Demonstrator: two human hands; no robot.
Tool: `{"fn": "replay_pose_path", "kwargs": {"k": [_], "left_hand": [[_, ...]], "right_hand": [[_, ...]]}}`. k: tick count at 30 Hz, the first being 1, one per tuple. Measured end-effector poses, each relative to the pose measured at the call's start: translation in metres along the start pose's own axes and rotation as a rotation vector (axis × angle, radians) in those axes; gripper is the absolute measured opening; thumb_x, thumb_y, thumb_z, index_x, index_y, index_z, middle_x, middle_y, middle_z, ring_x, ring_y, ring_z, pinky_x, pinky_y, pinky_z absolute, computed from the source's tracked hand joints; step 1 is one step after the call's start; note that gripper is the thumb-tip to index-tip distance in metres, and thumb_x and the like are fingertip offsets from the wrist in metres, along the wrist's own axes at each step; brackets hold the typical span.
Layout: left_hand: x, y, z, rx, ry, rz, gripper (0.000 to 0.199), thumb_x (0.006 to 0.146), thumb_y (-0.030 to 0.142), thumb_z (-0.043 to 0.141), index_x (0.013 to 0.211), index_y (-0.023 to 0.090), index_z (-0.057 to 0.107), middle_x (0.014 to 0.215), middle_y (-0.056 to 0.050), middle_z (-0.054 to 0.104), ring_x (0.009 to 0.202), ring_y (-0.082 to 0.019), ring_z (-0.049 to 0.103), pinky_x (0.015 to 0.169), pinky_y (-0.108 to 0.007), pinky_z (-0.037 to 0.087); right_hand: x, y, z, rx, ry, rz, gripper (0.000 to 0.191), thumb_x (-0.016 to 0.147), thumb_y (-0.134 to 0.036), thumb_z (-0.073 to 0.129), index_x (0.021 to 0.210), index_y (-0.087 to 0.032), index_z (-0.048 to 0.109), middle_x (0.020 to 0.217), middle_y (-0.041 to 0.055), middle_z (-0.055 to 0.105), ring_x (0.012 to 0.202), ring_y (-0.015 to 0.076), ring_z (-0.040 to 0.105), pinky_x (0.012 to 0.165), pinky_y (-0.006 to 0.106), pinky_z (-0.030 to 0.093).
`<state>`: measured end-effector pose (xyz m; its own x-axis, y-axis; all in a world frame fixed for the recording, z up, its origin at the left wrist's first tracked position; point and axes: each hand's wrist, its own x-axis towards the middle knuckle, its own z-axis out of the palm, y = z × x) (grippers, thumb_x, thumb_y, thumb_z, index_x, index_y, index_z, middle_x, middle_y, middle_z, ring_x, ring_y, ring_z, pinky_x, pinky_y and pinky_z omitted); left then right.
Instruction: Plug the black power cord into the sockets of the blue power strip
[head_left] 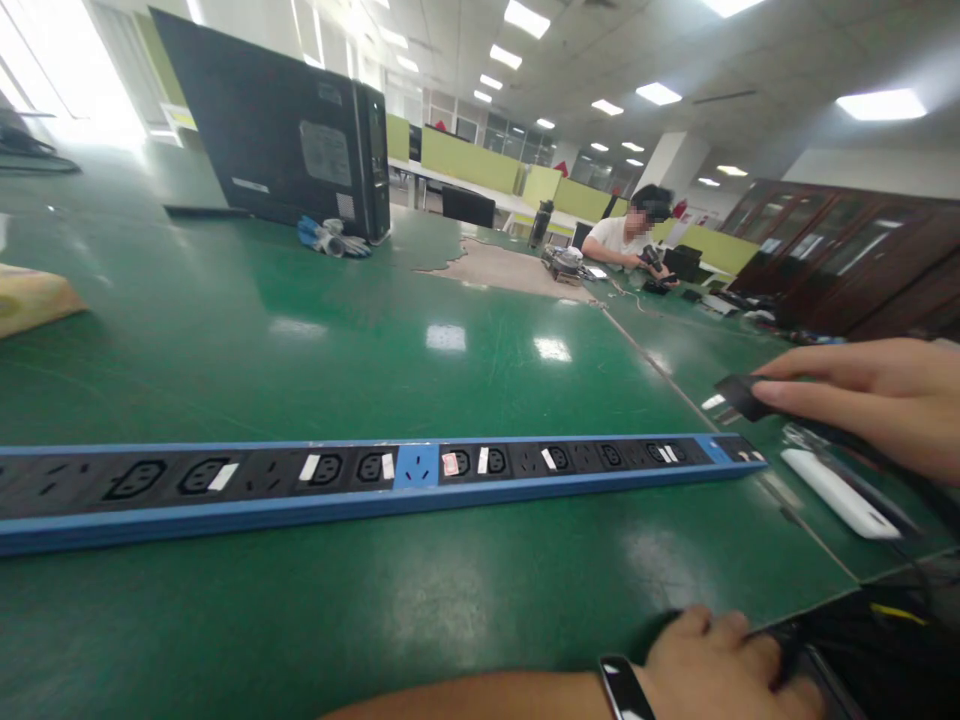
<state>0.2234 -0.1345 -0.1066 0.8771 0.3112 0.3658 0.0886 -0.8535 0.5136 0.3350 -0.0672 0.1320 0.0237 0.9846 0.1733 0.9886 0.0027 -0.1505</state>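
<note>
A long blue and black power strip (pixel 420 470) lies across the green table. At the right, my right hand (pixel 862 395) pinches a black plug (pixel 742 397) with a white label, held above the table beyond the strip's right end. My left hand (pixel 720 660), with a dark wristband, is at the bottom right, near the table's front edge and dark items (pixel 832 650). Its fingers are blurred, and whether they hold anything is hidden. Below my right hand lies a white bar-shaped object (pixel 840 492) beside dark cables.
A black computer tower (pixel 300 140) stands at the back left, with gloves (pixel 334 238) before it. A yellow object (pixel 37 300) lies at the left edge. Farther back, a person (pixel 630 235) in a white shirt sits at the table among small devices.
</note>
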Motion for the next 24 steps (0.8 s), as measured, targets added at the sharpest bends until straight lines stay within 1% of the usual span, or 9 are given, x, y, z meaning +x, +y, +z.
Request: {"fn": "replay_pose_path", "kwargs": {"k": [1, 2, 4, 7, 10, 12, 16, 21, 24], "left_hand": [[0.005, 0.006, 0.011, -0.013, -0.095, 0.141, 0.016, 0.09, 0.033, 0.054, 0.09, 0.019, 0.063, 0.096, -0.004, 0.072, 0.096, -0.021, 0.062, 0.069, -0.031, 0.045], [0.007, 0.009, 0.015, -0.011, -0.193, 0.186, 0.02, 0.09, 0.034, 0.055, 0.08, 0.018, 0.062, 0.087, -0.003, 0.072, 0.09, -0.019, 0.062, 0.064, -0.029, 0.042], [0.001, 0.007, -0.001, 0.085, -0.281, 0.146, 0.031, 0.092, 0.037, 0.051, 0.071, 0.017, 0.06, 0.079, -0.003, 0.07, 0.082, -0.018, 0.062, 0.063, -0.03, 0.041], [-0.025, -0.017, -0.067, 0.279, -0.052, 0.176, 0.031, 0.088, 0.046, 0.053, 0.08, 0.019, 0.062, 0.079, -0.004, 0.065, 0.082, -0.022, 0.058, 0.071, -0.038, 0.041], [-0.054, -0.052, -0.131, 0.471, 0.1, -0.007, 0.022, 0.088, 0.038, 0.053, 0.092, 0.018, 0.061, 0.095, -0.006, 0.064, 0.096, -0.024, 0.055, 0.084, -0.041, 0.04], [-0.067, -0.074, -0.154, 0.583, 0.179, -0.23, 0.032, 0.089, 0.037, 0.054, 0.113, 0.017, 0.057, 0.113, -0.01, 0.06, 0.109, -0.027, 0.051, 0.091, -0.042, 0.037], [-0.08, -0.102, -0.154, 0.725, 0.155, -0.443, 0.065, 0.084, 0.049, 0.06, 0.135, 0.012, 0.043, 0.123, -0.016, 0.055, 0.116, -0.031, 0.047, 0.097, -0.046, 0.034], [-0.082, -0.105, -0.147, 0.748, 0.103, -0.456, 0.068, 0.083, 0.048, 0.062, 0.137, 0.013, 0.041, 0.115, -0.013, 0.058, 0.104, -0.029, 0.053, 0.089, -0.042, 0.037], [-0.082, -0.103, -0.149, 0.748, 0.098, -0.456, 0.068, 0.082, 0.047, 0.062, 0.137, 0.013, 0.042, 0.114, -0.013, 0.058, 0.103, -0.029, 0.053, 0.087, -0.041, 0.037]], "right_hand": [[0.0, -0.002, 0.009, -0.042, -0.085, -0.009, 0.045, 0.077, -0.065, 0.054, 0.086, -0.027, 0.076, 0.092, 0.0042, 0.074, 0.076, 0.0217, 0.067, 0.061, 0.031, 0.051], [0.001, -0.005, 0.021, -0.074, -0.169, -0.006, 0.048, 0.081, -0.064, 0.047, 0.089, -0.026, 0.075, 0.096, 0.0042, 0.073, 0.083, 0.0231, 0.067, 0.068, 0.033, 0.051], [0.003, -0.005, 0.051, -0.093, -0.249, 0.016, 0.051, 0.085, -0.058, 0.039, 0.094, -0.022, 0.074, 0.095, 0.0061, 0.073, 0.085, 0.024, 0.066, 0.073, 0.034, 0.05], [0.007, 0.01, 0.098, -0.138, -0.265, 0.023, 0.049, 0.088, -0.049, 0.037, 0.096, -0.016, 0.072, 0.09, 0.0093, 0.073, 0.082, 0.0243, 0.066, 0.073, 0.033, 0.048], [0.01, 0.032, 0.128, -0.196, -0.268, 0.011, 0.048, 0.089, -0.046, 0.035, 0.093, -0.015, 0.072, 0.087, 0.0101, 0.073, 0.08, 0.0244, 0.066, 0.069, 0.032, 0.046], [0.012, 0.041, 0.134, -0.202, -0.263, 0.006, 0.049, 0.09, -0.046, 0.034, 0.093, -0.016, 0.072, 0.088, 0.01, 0.073, 0.081, 0.024, 0.066, 0.069, 0.031, 0.046], [0.017, 0.04, 0.132, -0.203, -0.302, -0.041, 0.047, 0.091, -0.045, 0.035, 0.095, -0.017, 0.073, 0.092, 0.0093, 0.073, 0.084, 0.0236, 0.067, 0.07, 0.031, 0.045], [0.021, 0.03, 0.138, -0.297, -0.344, -0.068, 0.042, 0.09, -0.043, 0.04, 0.09, -0.019, 0.074, 0.087, 0.0094, 0.074, 0.08, 0.0239, 0.067, 0.067, 0.031, 0.043], [0.022, 0.028, 0.133, -0.225, -0.336, -0.012, 0.039, 0.088, -0.048, 0.047, 0.093, -0.02, 0.074, 0.082, 0.0078, 0.073, 0.075, 0.0225, 0.066, 0.064, 0.03, 0.043]]}}
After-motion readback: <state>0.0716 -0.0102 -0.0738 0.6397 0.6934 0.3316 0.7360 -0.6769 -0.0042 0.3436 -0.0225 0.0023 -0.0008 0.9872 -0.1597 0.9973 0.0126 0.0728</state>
